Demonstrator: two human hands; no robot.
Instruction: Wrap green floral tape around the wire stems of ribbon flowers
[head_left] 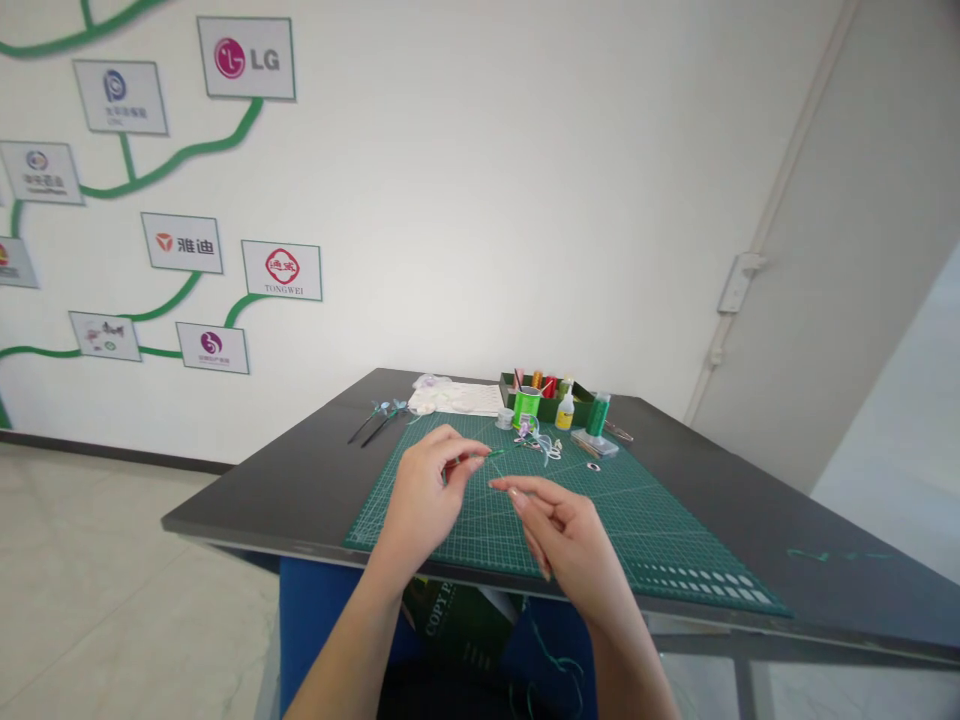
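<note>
My left hand (431, 490) is closed in a pinch above the cutting mat. From its fingertips a thin green stem-like piece (496, 453) points right. Just below and to the right, my right hand (559, 520) pinches thumb against forefinger; whatever is between them is too fine to make out. The two hands are apart. Under both lies the green gridded cutting mat (480, 540). A loose green thread (553, 660) trails over my lap below the right hand; its upper end cannot be followed.
Behind the hands stand a bright green tin (526, 406), a glue bottle (565, 410), a green thread spool (598, 414) and a dark box (581, 395) of spools. Two dark-stemmed flower pieces (382, 422) lie left. Green thread scraps (810, 555) lie right.
</note>
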